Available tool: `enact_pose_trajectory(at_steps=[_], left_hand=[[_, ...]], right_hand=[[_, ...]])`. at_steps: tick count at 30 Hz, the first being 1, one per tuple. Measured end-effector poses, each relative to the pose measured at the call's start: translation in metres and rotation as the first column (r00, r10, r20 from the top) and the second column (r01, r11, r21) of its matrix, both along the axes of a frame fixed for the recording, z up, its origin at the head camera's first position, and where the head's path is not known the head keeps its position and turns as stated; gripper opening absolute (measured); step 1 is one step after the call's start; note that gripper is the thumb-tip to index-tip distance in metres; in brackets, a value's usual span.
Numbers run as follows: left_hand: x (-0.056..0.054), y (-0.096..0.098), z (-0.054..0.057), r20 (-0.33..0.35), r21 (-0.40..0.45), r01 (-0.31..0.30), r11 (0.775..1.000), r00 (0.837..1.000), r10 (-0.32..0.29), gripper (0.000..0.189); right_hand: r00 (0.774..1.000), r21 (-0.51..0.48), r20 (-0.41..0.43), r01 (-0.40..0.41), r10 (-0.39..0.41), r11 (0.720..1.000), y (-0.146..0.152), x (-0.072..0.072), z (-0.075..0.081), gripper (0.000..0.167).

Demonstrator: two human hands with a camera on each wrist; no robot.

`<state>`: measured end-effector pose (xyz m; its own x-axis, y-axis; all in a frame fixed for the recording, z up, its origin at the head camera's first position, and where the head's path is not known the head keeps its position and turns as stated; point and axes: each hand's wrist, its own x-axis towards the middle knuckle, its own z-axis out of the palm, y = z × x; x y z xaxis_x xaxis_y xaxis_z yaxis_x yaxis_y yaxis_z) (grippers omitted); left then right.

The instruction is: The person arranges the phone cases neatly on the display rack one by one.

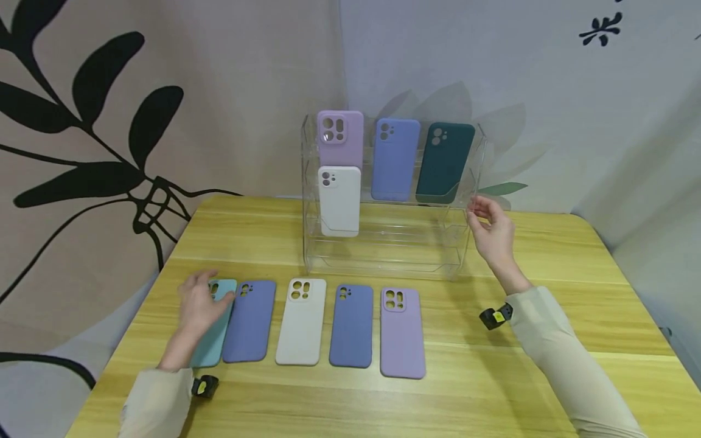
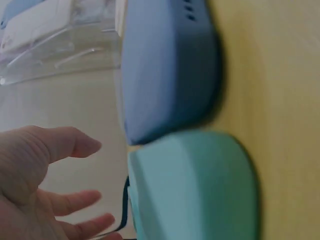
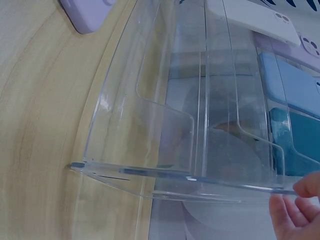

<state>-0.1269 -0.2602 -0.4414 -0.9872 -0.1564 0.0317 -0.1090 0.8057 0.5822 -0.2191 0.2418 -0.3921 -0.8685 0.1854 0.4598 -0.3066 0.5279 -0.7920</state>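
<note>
My left hand (image 1: 199, 304) hovers over the turquoise phone case (image 1: 212, 340), the leftmost in a row on the table. In the left wrist view its thumb and fingers (image 2: 82, 201) are spread apart, with the turquoise case (image 2: 195, 185) beside them. A clear acrylic display rack (image 1: 383, 264) stands behind the row. My right hand (image 1: 493, 231) pinches the rack's right side edge between thumb and fingers, as the right wrist view shows at the side panel (image 3: 210, 182). On the rack are a lilac case (image 1: 341, 152), a white case (image 1: 339, 207), a blue case (image 1: 395, 161) and a dark green case (image 1: 445, 164).
To the right of the turquoise case lie a blue-violet case (image 1: 249, 322), a white case (image 1: 301, 322), a blue case (image 1: 352, 328) and a lilac case (image 1: 402, 334). A patterned wall covering (image 1: 252, 79) hangs behind the wooden table (image 1: 339, 407).
</note>
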Motion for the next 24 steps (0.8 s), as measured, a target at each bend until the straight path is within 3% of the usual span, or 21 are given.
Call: enact_pose_trajectory(at_steps=[7,15,24], left_hand=[[0.002,-0.008,-0.004,0.176,-0.110,0.006,0.994,0.984,0.014,0.073],[0.001,-0.009,0.000,0.242,-0.147,0.021,0.989,0.970,0.016,0.079],[0.001,-0.014,-0.001,0.320,-0.164,0.004,0.986,0.946,0.050,0.087]], right_hand=[[1.000,0.019,-0.005,0.015,-0.015,1.000,0.000,0.000,0.000,0.027],[1.000,-0.018,-0.009,0.003,-0.004,1.000,0.000,0.000,0.000,0.028],[1.000,0.002,-0.008,-0.001,0.001,1.000,-0.020,0.021,0.030,0.026]])
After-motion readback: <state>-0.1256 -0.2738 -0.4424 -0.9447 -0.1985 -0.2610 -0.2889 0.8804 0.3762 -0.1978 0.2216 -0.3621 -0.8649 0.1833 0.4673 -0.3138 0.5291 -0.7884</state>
